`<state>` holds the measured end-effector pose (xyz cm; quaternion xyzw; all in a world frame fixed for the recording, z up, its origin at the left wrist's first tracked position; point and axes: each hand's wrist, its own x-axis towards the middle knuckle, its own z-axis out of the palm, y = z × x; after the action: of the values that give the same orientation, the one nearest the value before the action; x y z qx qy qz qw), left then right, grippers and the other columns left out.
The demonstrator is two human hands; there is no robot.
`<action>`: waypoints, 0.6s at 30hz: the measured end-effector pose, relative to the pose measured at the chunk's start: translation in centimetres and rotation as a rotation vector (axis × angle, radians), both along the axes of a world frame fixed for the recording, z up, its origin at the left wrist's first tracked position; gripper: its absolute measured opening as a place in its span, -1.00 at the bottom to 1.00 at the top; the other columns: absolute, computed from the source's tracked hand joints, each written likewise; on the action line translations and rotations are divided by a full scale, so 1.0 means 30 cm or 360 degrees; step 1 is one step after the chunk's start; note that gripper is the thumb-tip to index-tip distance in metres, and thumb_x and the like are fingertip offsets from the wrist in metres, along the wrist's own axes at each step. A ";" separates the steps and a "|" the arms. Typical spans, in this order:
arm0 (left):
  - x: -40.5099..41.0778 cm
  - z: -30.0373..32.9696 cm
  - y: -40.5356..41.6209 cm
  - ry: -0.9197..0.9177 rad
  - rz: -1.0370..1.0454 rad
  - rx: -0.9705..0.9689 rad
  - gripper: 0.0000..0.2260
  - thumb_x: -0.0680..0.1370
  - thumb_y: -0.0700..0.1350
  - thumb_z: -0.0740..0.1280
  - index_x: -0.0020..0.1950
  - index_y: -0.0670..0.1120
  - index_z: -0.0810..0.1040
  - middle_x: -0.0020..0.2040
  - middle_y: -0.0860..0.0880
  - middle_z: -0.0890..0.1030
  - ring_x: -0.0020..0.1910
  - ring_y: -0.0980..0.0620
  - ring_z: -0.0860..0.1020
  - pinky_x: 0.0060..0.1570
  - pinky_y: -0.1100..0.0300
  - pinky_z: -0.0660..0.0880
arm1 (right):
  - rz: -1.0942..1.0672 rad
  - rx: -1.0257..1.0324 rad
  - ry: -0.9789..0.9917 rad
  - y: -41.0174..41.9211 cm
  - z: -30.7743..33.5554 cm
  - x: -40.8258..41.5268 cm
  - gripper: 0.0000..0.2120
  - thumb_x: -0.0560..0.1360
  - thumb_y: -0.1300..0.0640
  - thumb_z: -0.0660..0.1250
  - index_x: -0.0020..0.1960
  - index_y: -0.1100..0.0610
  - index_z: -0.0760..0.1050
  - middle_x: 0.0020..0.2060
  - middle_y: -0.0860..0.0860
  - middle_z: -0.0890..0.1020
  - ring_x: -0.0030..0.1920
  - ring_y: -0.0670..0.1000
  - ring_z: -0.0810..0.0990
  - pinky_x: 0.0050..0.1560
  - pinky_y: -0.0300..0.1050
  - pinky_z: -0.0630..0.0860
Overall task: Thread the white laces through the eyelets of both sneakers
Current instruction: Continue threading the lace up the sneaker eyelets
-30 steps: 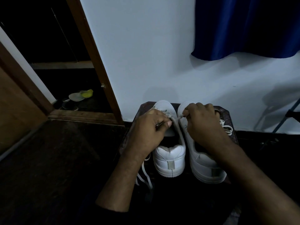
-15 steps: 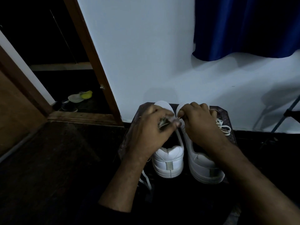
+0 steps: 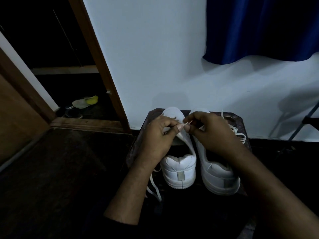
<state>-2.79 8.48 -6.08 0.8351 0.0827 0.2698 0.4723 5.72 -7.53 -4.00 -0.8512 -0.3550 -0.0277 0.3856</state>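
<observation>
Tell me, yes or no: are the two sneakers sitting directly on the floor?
No: both sneakers, left sneaker and right sneaker, stand side by side on a small dark table against the wall.

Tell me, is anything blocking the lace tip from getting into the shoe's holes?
Nothing separate blocks it. Both hands pinch the lace tip above the left sneaker, but the hands themselves cover the eyelets, so the holes cannot be seen.

dim, bluish; wall (image 3: 155, 57) brightest; floor (image 3: 51, 178) near black; soft shadows right; wide-angle bending at edges
</observation>
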 end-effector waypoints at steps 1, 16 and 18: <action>0.000 0.000 -0.002 0.0011 0.0018 -0.0001 -0.95 0.57 -0.14 0.48 -0.04 -0.10 0.73 -0.02 0.04 0.67 0.08 0.20 0.60 0.08 0.37 0.49 | -0.0029 0.0004 -0.0044 -0.001 0.002 -0.004 -0.84 0.51 -0.12 0.42 0.06 -0.16 0.52 -0.22 -0.23 0.65 -0.09 -0.22 0.58 0.18 0.11 0.43; -0.022 0.012 -0.013 0.0015 -0.0011 0.0091 -0.98 0.59 -0.12 0.45 -0.02 -0.03 0.63 -0.02 0.10 0.66 0.07 0.19 0.61 -0.03 0.32 0.52 | 0.0030 -0.0133 -0.0375 0.000 0.035 -0.026 -0.80 0.49 -0.08 0.28 0.01 -0.11 0.65 -0.18 -0.13 0.69 -0.06 0.01 0.64 0.04 0.12 0.54; -0.028 0.017 -0.016 -0.0057 -0.0037 0.0144 -0.90 0.58 -0.16 0.46 0.00 -0.02 0.56 -0.06 0.11 0.64 0.04 0.15 0.62 -0.07 0.27 0.56 | 0.0058 -0.0161 -0.0415 0.001 0.038 -0.030 -0.80 0.50 -0.08 0.27 0.02 -0.12 0.64 -0.19 -0.13 0.68 -0.07 0.01 0.62 0.02 0.11 0.54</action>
<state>-3.62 8.01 -5.57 0.8516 0.0523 0.2827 0.4384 4.81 -7.51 -2.88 -0.8521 -0.4183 -0.1131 0.2934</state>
